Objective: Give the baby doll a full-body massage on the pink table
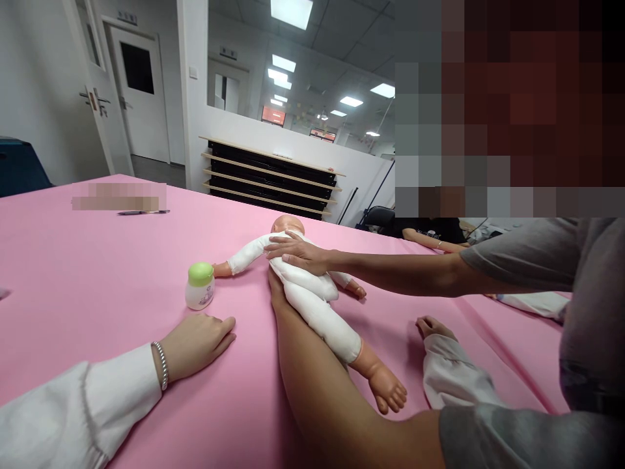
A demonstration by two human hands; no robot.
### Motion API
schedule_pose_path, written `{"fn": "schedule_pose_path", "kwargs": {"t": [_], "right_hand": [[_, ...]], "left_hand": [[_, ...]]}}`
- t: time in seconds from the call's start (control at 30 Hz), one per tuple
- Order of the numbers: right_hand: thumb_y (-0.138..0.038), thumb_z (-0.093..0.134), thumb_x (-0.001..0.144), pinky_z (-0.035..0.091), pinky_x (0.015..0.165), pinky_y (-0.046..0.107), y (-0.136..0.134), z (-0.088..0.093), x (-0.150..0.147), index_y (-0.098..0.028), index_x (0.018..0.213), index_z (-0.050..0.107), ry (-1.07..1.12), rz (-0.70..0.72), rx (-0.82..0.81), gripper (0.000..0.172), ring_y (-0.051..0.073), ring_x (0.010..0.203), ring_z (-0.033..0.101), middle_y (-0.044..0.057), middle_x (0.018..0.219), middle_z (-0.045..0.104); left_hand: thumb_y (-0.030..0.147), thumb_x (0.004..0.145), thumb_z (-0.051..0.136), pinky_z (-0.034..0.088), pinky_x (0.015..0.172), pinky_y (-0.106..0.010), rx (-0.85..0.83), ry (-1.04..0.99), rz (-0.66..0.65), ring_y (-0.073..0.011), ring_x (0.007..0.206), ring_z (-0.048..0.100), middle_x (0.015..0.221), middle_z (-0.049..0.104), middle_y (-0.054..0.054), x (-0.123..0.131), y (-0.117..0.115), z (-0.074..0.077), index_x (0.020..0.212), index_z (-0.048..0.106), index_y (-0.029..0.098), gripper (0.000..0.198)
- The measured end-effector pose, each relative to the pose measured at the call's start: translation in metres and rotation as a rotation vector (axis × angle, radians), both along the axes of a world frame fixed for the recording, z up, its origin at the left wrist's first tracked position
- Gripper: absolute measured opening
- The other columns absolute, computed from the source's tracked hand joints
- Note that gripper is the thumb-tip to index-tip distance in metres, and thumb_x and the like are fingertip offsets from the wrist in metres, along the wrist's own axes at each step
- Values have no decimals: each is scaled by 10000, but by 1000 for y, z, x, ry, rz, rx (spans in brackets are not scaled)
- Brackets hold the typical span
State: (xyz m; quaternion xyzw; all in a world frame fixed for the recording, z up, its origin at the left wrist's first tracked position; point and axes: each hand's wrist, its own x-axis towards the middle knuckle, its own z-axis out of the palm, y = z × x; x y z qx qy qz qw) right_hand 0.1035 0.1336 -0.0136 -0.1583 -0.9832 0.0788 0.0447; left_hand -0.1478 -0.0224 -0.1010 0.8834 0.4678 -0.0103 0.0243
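My left hand (198, 344), below a beaded silver bracelet, rests on the pink tabletop with its fingers loosely out and nothing in it. Just beyond it stands a small white jar (199, 297) with a green lid. My right hand (434, 327) rests on the table at the right, its fingers curled in and apparently holding nothing. Between my hands lies a baby doll (322, 319) with a white cloth body and bare plastic head, hands and feet. Another person's hand (303, 253) lies on the doll's back; that person's other arm (312, 371) passes beneath it, its hand hidden.
A pen (143, 212) lies toward the far left of the table (97, 273). White cloth (532, 303) lies at the right, beyond the other person's arm. Stacked boards (273, 176) lean by the back wall. Farther right, another person's forearm (434, 241) rests on the table.
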Motion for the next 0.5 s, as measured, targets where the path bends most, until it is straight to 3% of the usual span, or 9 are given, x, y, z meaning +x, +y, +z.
{"fn": "schedule_pose_path", "kwargs": {"t": [0.2, 0.33, 0.5], "right_hand": [[-333, 307, 946, 85, 1124, 402, -4, -11, -9, -238, 1246, 501, 50, -63, -64, 369, 155, 1355, 161, 10, 1385, 377], [-386, 373, 923, 129, 1114, 389, -6, -4, -15, -271, 1200, 538, 64, -146, -80, 342, 158, 1338, 205, -1, 1331, 443], [-409, 390, 913, 92, 1118, 419, -11, 6, -24, -259, 1205, 538, 64, -91, -62, 360, 188, 1325, 236, 0, 1326, 450]], "left_hand": [[326, 922, 216, 345, 504, -308, -4, -4, -1, -222, 594, 592, 674, 632, -59, 0, -1, 1, 786, 489, 188, 334], [321, 919, 222, 341, 497, -307, -2, 0, -1, -222, 588, 592, 676, 634, -59, -1, 0, 2, 791, 491, 188, 326], [328, 923, 207, 340, 495, -308, 16, 1, -9, -216, 583, 595, 677, 640, -64, -3, 1, -1, 794, 496, 183, 348]]}}
